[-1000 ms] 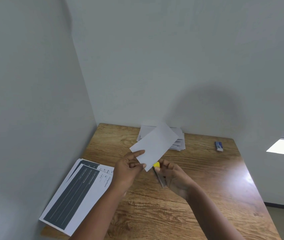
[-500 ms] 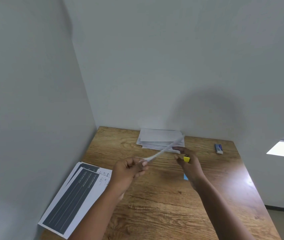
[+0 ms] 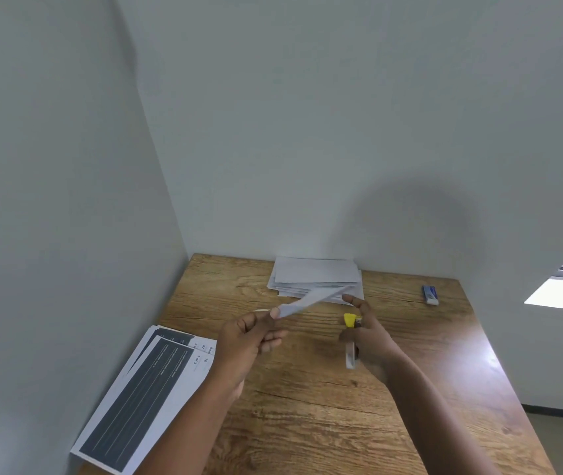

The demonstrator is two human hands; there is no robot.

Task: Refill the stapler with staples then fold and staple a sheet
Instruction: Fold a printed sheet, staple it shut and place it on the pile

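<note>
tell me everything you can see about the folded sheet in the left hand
The folded sheet is plain white paper, seen almost edge-on as a thin strip. It is held in the air above the wooden table, slanting up and away toward the pile of folded papers. The left hand pinches its near end; the right hand fingertip is at its far end.

Your two hands, the left (image 3: 249,341) and the right (image 3: 372,341), are bare, with no sleeves, watch or rings showing along either forearm
</note>
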